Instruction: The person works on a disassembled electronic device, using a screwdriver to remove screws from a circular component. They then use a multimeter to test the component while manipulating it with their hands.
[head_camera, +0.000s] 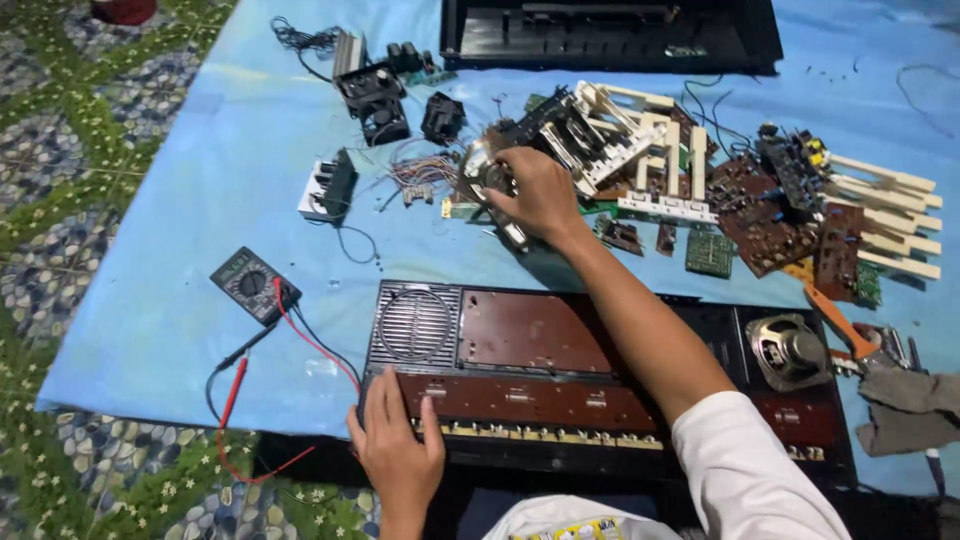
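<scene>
An opened black electronic keyboard case (700, 310) lies in front of me on a blue cloth, with brown circuit boards and a speaker grille (414, 325) inside. My left hand (395, 450) rests flat on its near left corner, fingers apart. My right hand (535, 195) reaches far forward and grips a small circuit-board part (492, 180) at the edge of a pile of loose boards and white key frames (640, 140).
A black multimeter (250, 283) with red and black probe leads lies at the left. A loose round speaker (790, 345) sits in the case's right end, an orange-handled tool (835, 320) and grey rag (910, 405) beside it. Another black case part (610, 35) lies at the back.
</scene>
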